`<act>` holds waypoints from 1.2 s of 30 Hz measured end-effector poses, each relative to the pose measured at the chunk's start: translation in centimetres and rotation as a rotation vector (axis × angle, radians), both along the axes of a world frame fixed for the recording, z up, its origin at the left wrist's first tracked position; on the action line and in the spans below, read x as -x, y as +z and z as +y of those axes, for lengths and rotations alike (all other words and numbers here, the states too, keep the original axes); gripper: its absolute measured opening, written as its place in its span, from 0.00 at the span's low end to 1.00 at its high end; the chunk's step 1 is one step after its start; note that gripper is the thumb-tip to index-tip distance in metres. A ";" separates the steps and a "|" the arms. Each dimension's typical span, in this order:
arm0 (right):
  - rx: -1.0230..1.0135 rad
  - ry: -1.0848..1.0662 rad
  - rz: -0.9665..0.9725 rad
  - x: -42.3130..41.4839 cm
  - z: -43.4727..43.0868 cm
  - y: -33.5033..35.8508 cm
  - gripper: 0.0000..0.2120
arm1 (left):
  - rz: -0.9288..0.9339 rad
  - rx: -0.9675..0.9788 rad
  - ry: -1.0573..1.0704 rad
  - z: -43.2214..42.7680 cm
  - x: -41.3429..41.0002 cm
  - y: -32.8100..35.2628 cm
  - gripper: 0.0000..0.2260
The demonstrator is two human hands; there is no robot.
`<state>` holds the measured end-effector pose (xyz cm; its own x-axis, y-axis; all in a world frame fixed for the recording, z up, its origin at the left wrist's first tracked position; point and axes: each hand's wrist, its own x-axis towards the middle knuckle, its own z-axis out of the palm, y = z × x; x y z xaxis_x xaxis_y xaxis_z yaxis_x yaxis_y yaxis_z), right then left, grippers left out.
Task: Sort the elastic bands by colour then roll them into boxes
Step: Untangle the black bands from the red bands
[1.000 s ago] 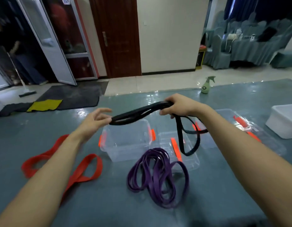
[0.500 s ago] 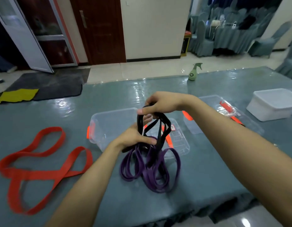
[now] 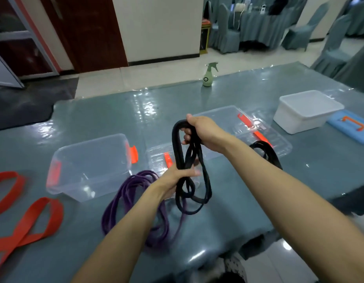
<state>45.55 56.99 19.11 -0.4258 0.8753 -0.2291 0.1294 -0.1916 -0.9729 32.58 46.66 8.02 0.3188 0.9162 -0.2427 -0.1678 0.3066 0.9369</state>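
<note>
Both hands hold a folded black elastic band [image 3: 178,148] upright above the table. My right hand [image 3: 199,130] grips its top bend; my left hand [image 3: 177,174] is closed around its middle, and loops hang below. A purple band [image 3: 124,197] lies coiled on the table under my left forearm. A red band [image 3: 30,219] lies flat at the left. An empty clear box [image 3: 89,166] with orange clips stands left of centre. Another black band [image 3: 264,150] shows behind my right forearm, partly hidden.
A clear lid [image 3: 158,158] lies behind my hands and a second clear box with lid [image 3: 248,127] sits further right. A white tub [image 3: 305,111] and blue lid [image 3: 352,127] are at the far right. A green spray bottle [image 3: 208,75] stands at the table's far edge.
The black band went from stretched sideways between my hands to folded upright, left hand below and right above. The view has shifted, showing more of the table's right side.
</note>
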 end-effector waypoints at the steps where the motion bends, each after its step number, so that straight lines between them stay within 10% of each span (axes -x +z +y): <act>1: 0.006 -0.015 0.028 -1.1 1.2 -0.5 0.22 | -0.060 0.034 0.042 0.8 -1.0 -0.2 0.21; 4: -0.026 0.007 0.007 -4.7 4.2 -1.9 0.23 | -0.101 0.082 0.006 2.7 -4.5 -1.1 0.18; 12: -0.139 -0.032 -0.487 -26.5 6.5 -12.4 0.24 | 0.560 0.178 -0.142 6.7 -16.9 -4.8 0.11; 17: -0.072 -0.183 -0.551 -35.1 6.8 -15.7 0.22 | 0.531 0.212 -0.137 8.2 -24.8 -4.9 0.07; 22: -0.259 -0.302 -0.517 -37.1 14.5 -11.7 0.26 | 0.311 0.192 0.113 12.9 -31.1 -2.5 0.16; 28: -0.192 -0.346 -0.626 -37.1 12.0 -18.3 0.26 | 1.010 0.110 0.154 15.4 -35.9 -7.9 0.35; 36: -0.238 -0.067 -0.944 -37.5 6.9 -25.9 0.25 | 1.178 -0.103 -0.044 12.0 -34.4 -11.2 0.33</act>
<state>83.06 63.90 -6.77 -0.1057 0.9585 -0.2649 0.8715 -0.0390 -0.4889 66.98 58.70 -3.15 -0.0207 0.9424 -0.3338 0.8247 0.2048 0.5272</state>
